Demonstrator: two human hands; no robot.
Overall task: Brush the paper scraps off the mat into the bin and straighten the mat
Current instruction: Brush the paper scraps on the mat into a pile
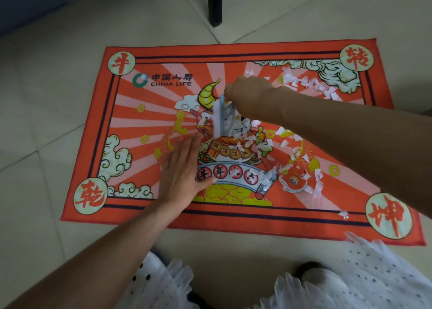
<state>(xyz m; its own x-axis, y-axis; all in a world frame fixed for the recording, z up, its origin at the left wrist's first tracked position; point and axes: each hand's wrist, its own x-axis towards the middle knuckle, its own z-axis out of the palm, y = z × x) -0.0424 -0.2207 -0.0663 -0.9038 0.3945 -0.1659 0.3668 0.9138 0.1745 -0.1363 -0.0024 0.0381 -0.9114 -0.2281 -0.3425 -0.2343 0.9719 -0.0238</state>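
A red printed mat (233, 51) lies on the tiled floor, slightly skewed. White paper scraps (311, 84) are scattered over its right half, from the far right corner down past the fish picture. My right hand (247, 90) is shut on a light blue brush (222, 117), bristles pointing down at the mat's middle among scraps. My left hand (182, 168) lies flat, fingers together, pressing on the mat just left of the brush. No bin is in view.
A dark furniture leg (214, 2) stands on the floor beyond the mat's far edge. Dark furniture (35, 0) fills the far left corner. My white dotted clothing (374, 273) and a shoe (320, 276) are at the near edge.
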